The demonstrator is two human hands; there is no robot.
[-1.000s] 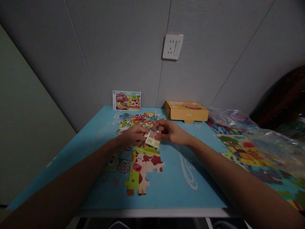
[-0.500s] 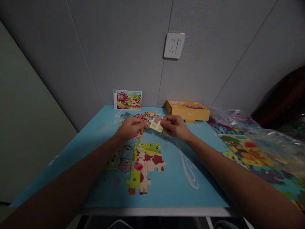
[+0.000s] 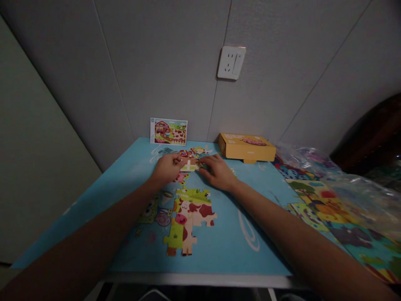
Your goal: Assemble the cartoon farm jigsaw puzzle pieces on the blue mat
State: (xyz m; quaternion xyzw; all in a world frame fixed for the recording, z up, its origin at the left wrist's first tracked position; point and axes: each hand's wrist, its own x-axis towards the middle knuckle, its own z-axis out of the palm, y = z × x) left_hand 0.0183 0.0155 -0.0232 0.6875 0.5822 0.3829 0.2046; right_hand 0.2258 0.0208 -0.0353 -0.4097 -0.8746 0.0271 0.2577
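Note:
My left hand pinches the left side of a jigsaw piece with brown, white and green on it. My right hand lies palm down to the right of that piece, fingers and thumb closed about its right edge; the exact contact is partly hidden. Behind the hands lies a pile of loose jigsaw pieces. A pink piece rests just below my left hand. Nearer the front, a joined section of jigsaw shows a brown-and-white cow on green.
A farm picture card leans against the wall behind the blue table. A yellow box stands at the back right. Colourful picture sheets and clear plastic wrapping lie at the right. A socket is on the wall.
Both hands have moved left and the piece has been lowered toward the pile. My right hand has turned palm down. The cow section lies as before.

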